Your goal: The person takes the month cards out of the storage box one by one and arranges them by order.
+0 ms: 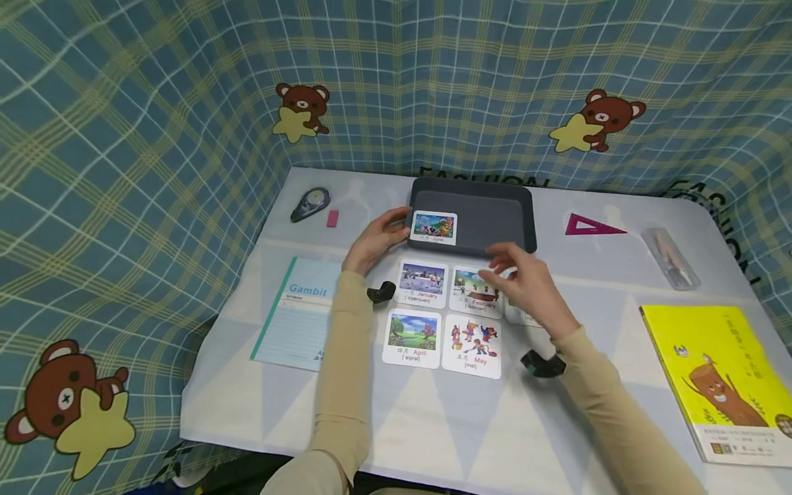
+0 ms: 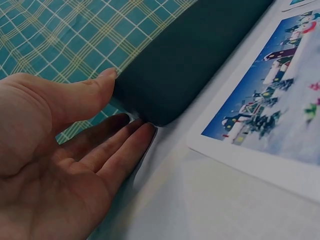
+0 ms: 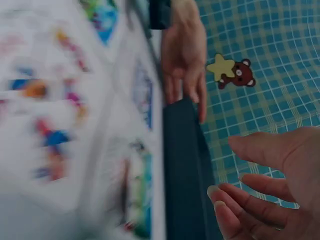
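At the back of the table lies a dark grey tray [image 1: 495,216] with the June picture card [image 1: 434,227] in its near left corner. My left hand [image 1: 375,240] grips that corner, the thumb at the rim and the fingers [image 2: 122,150] against the lower side. In front of the tray are the January card [image 1: 423,282] and the February card [image 1: 474,292], with the April card [image 1: 412,338] and May card [image 1: 472,346] below them. Over the February card hovers my right hand [image 1: 529,285], fingers loosely bent and holding nothing. It partly hides another card [image 1: 521,316].
A Gambit notebook [image 1: 297,316] lies by the left forearm. Farther back are a grey correction-tape-like dispenser [image 1: 311,203] and a pink eraser [image 1: 333,218]. On the right are a magenta set square [image 1: 590,226], a clear case [image 1: 670,258] and a yellow book [image 1: 711,378].
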The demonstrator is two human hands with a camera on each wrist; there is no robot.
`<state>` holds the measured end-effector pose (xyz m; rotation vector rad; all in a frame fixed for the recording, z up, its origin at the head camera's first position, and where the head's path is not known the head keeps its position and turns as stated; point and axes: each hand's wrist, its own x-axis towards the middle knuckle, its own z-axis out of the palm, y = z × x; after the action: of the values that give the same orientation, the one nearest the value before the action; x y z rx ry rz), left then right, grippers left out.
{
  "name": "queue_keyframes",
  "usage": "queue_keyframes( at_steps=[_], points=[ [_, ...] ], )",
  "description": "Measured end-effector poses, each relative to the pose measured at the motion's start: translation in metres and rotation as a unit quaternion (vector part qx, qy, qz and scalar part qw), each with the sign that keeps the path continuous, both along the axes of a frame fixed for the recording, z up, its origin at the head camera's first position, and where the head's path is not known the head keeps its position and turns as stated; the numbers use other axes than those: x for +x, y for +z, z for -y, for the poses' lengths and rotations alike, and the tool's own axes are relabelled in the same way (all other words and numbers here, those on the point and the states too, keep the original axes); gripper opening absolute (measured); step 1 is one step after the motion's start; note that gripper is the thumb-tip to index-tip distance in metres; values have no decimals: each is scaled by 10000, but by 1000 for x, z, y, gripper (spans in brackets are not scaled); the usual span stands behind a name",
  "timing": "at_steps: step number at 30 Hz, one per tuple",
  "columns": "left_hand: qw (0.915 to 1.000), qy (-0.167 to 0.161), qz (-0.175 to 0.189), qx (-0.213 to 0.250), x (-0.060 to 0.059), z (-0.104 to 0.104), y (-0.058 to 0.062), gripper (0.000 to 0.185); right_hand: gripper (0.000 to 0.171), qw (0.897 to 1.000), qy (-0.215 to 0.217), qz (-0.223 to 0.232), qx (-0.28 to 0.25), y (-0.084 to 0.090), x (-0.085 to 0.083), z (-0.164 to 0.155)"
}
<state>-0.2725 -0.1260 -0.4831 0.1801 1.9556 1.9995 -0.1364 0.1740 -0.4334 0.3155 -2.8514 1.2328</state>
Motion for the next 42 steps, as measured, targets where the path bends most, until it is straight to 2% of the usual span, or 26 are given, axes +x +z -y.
queue_keyframes(
  at_steps=[4,8,12,16,21,28,37,42],
  points=[
    [10000,-89,10,-13,0,-1,1,56,61,9991,56,393,-164,7,-53,12],
    [10000,-54,62,54,2,-5,2,55,73,9965,77,826,-99,-4,-95,26],
    [9997,-137,119,170,4,-13,1,57,80,9922,-170,1229,-122,-19,-118,32],
    [9996,-132,88,229,4,-17,1,56,82,9887,-370,1452,-77,-27,-131,32],
    [9996,-139,46,222,3,-18,4,55,73,9872,-511,1500,-209,-28,-139,29],
    [9997,-180,34,168,5,-13,7,56,67,9890,-590,1212,-609,-31,-139,33],
    [9999,-98,106,49,8,-5,-2,57,57,9883,-679,862,-1058,-32,-122,24],
    [9999,-33,-34,-89,9,3,2,56,57,9807,-755,836,-1596,-15,-104,2]
  ],
)
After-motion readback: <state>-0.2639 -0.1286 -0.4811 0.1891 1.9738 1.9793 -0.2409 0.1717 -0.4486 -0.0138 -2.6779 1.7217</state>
